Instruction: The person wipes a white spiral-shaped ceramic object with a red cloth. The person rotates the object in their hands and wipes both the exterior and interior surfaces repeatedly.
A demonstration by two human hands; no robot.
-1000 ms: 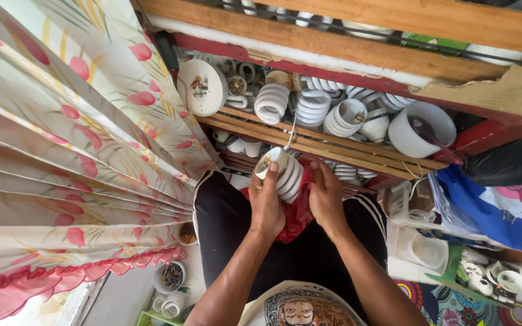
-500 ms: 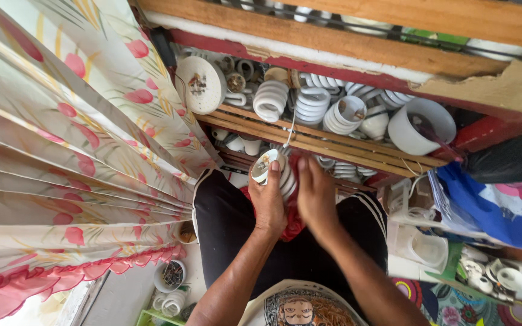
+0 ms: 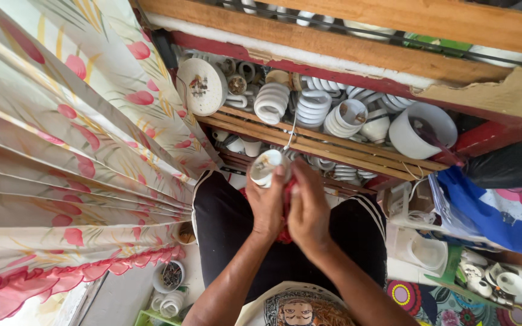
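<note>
Both my hands are raised over my lap, pressed close together. My left hand (image 3: 267, 205) grips a white lamp base (image 3: 267, 168) whose open end shows a small circuit board, with a thin wire running up from it. My right hand (image 3: 308, 206) closes around a red-handled tool (image 3: 286, 188) held against the lamp base; most of the tool is hidden between my palms. Black trousers with white side stripes (image 3: 228, 220) lie below the hands.
A wooden shelf (image 3: 333, 148) ahead holds several white spiral lamp tubes (image 3: 313, 108), a round white disc (image 3: 200, 86) and a white bowl (image 3: 421, 130). A floral curtain (image 3: 61, 157) hangs at left. A small cup of screws (image 3: 168, 276) sits on the floor; blue cloth (image 3: 490, 208) lies at right.
The lamp part turned in my hands: earlier its spiral tube side showed, now its open base faces up. My hands closed tighter together, hiding most of the red tool.
</note>
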